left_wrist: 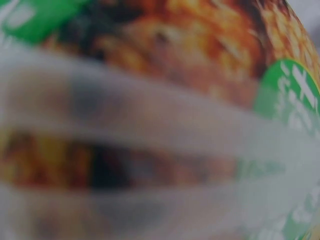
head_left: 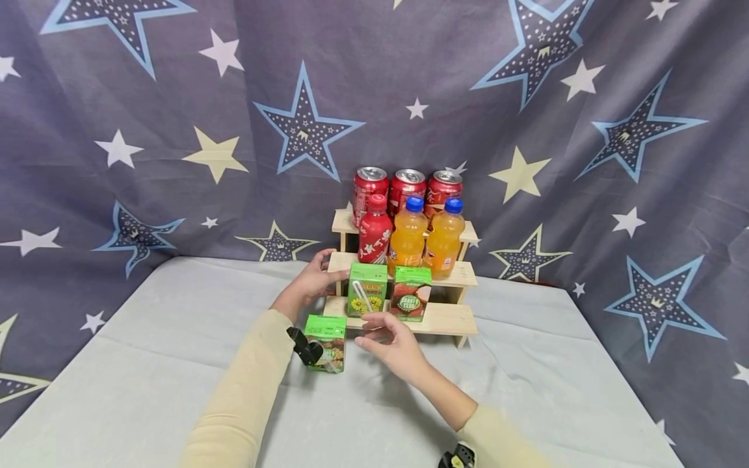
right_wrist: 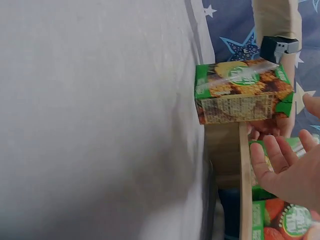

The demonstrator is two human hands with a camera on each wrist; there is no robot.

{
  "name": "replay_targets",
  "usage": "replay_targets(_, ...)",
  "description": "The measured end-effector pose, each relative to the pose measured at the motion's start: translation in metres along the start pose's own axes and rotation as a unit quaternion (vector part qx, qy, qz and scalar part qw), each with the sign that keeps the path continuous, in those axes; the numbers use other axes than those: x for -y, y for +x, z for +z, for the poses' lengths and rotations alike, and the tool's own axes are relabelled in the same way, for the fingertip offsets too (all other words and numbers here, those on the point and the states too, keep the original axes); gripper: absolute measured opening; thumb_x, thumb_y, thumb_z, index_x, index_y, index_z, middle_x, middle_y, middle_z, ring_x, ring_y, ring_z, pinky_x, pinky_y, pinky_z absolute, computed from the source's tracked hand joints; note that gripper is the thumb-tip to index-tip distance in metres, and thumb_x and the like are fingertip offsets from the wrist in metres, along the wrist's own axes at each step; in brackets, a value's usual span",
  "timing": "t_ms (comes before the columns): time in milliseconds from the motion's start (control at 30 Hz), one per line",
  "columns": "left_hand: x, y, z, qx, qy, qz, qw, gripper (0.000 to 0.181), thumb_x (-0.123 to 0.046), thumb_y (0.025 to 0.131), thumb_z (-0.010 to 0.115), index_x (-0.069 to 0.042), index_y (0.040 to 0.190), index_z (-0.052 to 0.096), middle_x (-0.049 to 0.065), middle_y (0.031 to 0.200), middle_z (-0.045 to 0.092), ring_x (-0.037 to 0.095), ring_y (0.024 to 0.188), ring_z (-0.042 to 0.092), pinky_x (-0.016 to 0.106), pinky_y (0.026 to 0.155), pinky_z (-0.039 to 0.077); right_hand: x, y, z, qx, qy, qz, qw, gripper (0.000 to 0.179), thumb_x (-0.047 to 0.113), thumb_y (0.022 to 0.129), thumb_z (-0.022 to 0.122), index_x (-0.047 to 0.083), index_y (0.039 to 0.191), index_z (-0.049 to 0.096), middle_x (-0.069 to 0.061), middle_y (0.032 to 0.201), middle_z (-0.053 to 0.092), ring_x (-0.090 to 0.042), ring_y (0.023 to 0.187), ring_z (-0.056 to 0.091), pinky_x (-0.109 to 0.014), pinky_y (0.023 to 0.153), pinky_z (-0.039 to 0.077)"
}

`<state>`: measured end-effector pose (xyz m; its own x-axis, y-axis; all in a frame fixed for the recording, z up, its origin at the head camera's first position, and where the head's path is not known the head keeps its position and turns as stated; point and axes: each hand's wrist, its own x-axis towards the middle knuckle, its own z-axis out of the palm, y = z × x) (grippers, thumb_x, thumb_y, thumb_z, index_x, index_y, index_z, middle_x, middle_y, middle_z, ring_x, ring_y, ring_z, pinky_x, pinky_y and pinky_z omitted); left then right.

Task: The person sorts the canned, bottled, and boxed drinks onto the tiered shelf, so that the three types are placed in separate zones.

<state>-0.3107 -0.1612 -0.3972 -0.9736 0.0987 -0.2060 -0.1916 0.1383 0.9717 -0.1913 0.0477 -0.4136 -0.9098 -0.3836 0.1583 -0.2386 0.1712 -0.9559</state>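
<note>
My left hand (head_left: 313, 283) reaches to the left end of a three-step wooden rack (head_left: 445, 318), a finger extended to the edge of a green drink carton with yellow flowers (head_left: 367, 292). My right hand (head_left: 394, 344) hovers before that carton, fingers parted and slightly bent, holding nothing. A strawberry-red drink carton (head_left: 411, 296) stands to the right on the same lowest step. Beside my left wrist, a pineapple drink carton (head_left: 328, 356) stands on the table; it also shows in the right wrist view. Its printed side (left_wrist: 200, 45) and wrapped straw (left_wrist: 150, 110) fill the left wrist view.
On the middle step stand a red bottle (head_left: 374, 234) and two orange drink bottles (head_left: 407, 234) with blue caps. Three red cans (head_left: 370, 188) line the top step. A star-patterned curtain (head_left: 380, 84) hangs behind the pale cloth-covered table (head_left: 526, 364).
</note>
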Motion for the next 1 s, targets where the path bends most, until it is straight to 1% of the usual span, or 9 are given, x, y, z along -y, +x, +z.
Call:
replay_targets(100,0.000,-0.001,0.000,0.001,-0.003,-0.002,1.0000,0.076,-0.014,0.090,0.062,-0.019,0.148,0.014,0.019,0.147,0.029,0.038,0.128,0.043,0.057,0.100,0.041,-0.003,0.002,0.007,0.007,-0.004,-0.003,1.0000,0.045,0.017,0.084,0.070,0.004,0.124,0.054,-0.021,0.116,0.060,-0.030,0.100,0.062,-0.028,0.080,0.054)
replay_targets(200,0.001,0.000,0.000,0.002,-0.002,-0.001,1.0000,0.075,-0.013,0.090,0.062,-0.019,0.148,0.014,0.020,0.146,0.030,0.038,0.127,0.043,0.057,0.099,0.041,-0.004,0.004,0.013,0.013,-0.003,-0.007,0.9999,0.048,0.018,0.083,0.071,0.005,0.125,0.053,-0.019,0.119,0.059,-0.034,0.104,0.060,-0.037,0.086,0.053)
replay_targets(300,0.001,0.000,-0.001,0.002,-0.001,0.002,1.0000,0.075,-0.013,0.090,0.062,-0.018,0.148,0.014,0.020,0.146,0.030,0.038,0.126,0.044,0.057,0.099,0.041,-0.003,0.006,0.017,0.017,0.000,-0.016,0.9997,0.051,0.017,0.082,0.073,0.004,0.127,0.052,-0.020,0.120,0.058,-0.037,0.109,0.057,-0.046,0.089,0.050)
replay_targets(500,0.000,0.000,0.000,0.004,0.002,0.001,1.0000,0.076,-0.015,0.090,0.063,-0.019,0.148,0.014,0.020,0.146,0.030,0.038,0.126,0.044,0.057,0.098,0.041,-0.005,0.011,0.025,0.022,0.005,-0.004,0.9997,0.055,0.013,0.081,0.073,0.004,0.130,0.049,-0.019,0.122,0.057,-0.040,0.116,0.051,-0.049,0.090,0.049)
replay_targets(667,-0.001,0.001,-0.001,0.008,0.000,0.001,1.0000,0.078,-0.016,0.089,0.063,-0.020,0.149,0.012,0.020,0.148,0.028,0.039,0.128,0.042,0.058,0.099,0.040,-0.008,0.014,0.031,0.026,0.033,0.002,0.9991,0.053,0.004,0.082,0.070,-0.001,0.129,0.046,-0.024,0.120,0.056,-0.045,0.114,0.050,-0.058,0.093,0.044)
replay_targets(733,-0.001,0.001,-0.001,0.008,-0.001,0.000,1.0000,0.078,-0.016,0.089,0.063,-0.020,0.149,0.012,0.020,0.148,0.028,0.039,0.128,0.042,0.059,0.100,0.040,-0.009,0.014,0.034,0.025,0.038,0.003,0.9990,0.053,0.003,0.082,0.069,0.000,0.129,0.046,-0.025,0.120,0.055,-0.043,0.114,0.051,-0.055,0.093,0.046)
replay_targets(833,-0.001,0.001,-0.001,0.005,0.001,-0.001,1.0000,0.078,-0.016,0.089,0.063,-0.020,0.148,0.013,0.020,0.148,0.028,0.039,0.128,0.042,0.059,0.100,0.039,-0.009,0.013,0.037,0.019,0.035,0.007,0.9992,0.052,0.005,0.083,0.069,0.004,0.130,0.046,-0.022,0.119,0.057,-0.037,0.112,0.054,-0.042,0.091,0.051)
replay_targets(933,-0.001,0.001,-0.001,0.003,0.006,-0.002,1.0000,0.077,-0.016,0.090,0.063,-0.019,0.148,0.013,0.020,0.148,0.029,0.039,0.128,0.042,0.058,0.100,0.040,-0.007,0.011,0.038,0.009,0.033,0.014,0.9993,0.050,0.008,0.084,0.069,0.006,0.129,0.048,-0.019,0.117,0.058,-0.032,0.112,0.055,-0.030,0.089,0.052)
replay_targets(1000,-0.001,0.001,-0.001,0.003,0.008,0.000,1.0000,0.077,-0.017,0.090,0.063,-0.019,0.149,0.012,0.020,0.147,0.029,0.039,0.128,0.042,0.058,0.099,0.040,-0.005,0.010,0.039,0.001,0.036,0.018,0.9992,0.048,0.010,0.084,0.069,0.006,0.127,0.049,-0.017,0.116,0.059,-0.030,0.111,0.055,-0.028,0.088,0.052)
